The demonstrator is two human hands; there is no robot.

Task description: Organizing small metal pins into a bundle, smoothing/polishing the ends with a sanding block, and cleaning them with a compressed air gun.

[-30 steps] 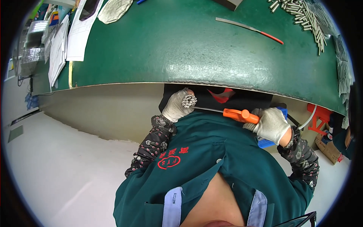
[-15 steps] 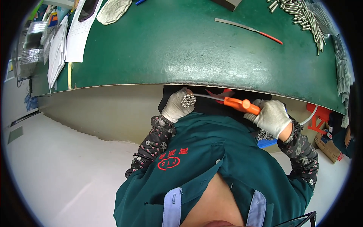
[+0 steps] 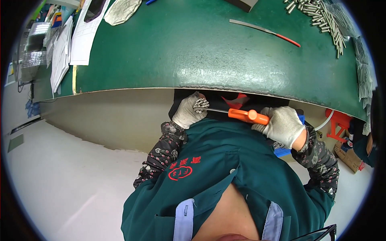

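Note:
My left hand (image 3: 185, 113), in a pale work glove, is closed around a bundle of shiny metal pins (image 3: 202, 103), their round ends showing. My right hand (image 3: 284, 125), gloved as well, grips an orange air blow gun (image 3: 249, 116). The gun's thin metal nozzle reaches left across the pins' ends; whether it touches them I cannot tell. Both hands are just below the near edge of the green worktable (image 3: 161, 60), in front of my body.
On the table lie a flat file with a red handle (image 3: 265, 31), a heap of metal pins (image 3: 323, 18), a cloth (image 3: 122, 11) and paper sheets (image 3: 83, 44). Right of my body are a blue tray (image 3: 282, 152), a white hose (image 3: 325, 121) and a red stool (image 3: 339, 122).
My right hand has moved slightly left with the blow gun, bringing its nozzle lower across the pin ends. The pin bundle has tilted a little in my left hand.

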